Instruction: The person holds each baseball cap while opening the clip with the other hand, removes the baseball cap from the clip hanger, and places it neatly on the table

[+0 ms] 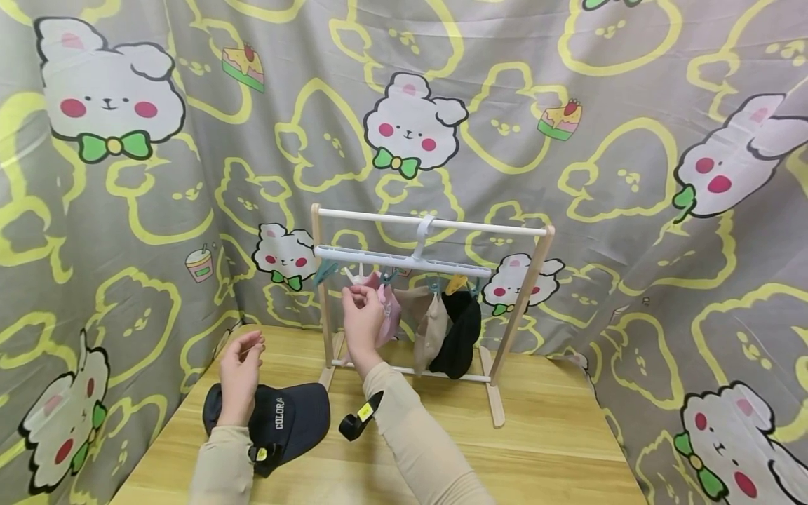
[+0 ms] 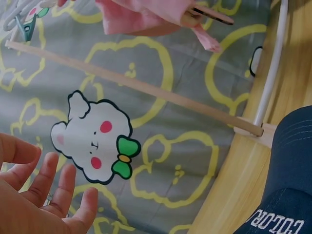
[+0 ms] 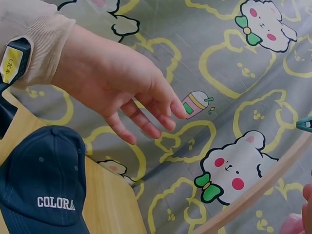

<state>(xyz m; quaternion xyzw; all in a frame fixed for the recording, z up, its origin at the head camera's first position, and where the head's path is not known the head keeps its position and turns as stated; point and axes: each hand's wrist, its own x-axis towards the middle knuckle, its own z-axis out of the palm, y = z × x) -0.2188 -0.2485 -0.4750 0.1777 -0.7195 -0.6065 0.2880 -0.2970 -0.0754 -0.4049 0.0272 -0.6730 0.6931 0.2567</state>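
Observation:
My right hand (image 1: 365, 319) is raised at the left part of the hanger, its fingers curled at the edge of a pink cap (image 1: 391, 319) just below a white clip (image 1: 355, 273). The right wrist view catches only that hand's fingertips (image 3: 307, 192) at its edge, with a bit of pink beside them. My left hand (image 1: 240, 365) hovers above a navy cap (image 1: 299, 421) lettered "COLORA", fingers loosely bent and holding nothing. In the left wrist view the pink cap (image 2: 141, 17) hangs at the top, a strap dangling from it.
A white clip hanger (image 1: 404, 261) hangs from a wooden rack (image 1: 533, 280) on the wood table (image 1: 555, 435). A beige cap (image 1: 431, 337) and a black cap (image 1: 459, 340) hang at its right, near a yellow clip (image 1: 456, 283). A teal clip (image 1: 325, 271) is at the left end.

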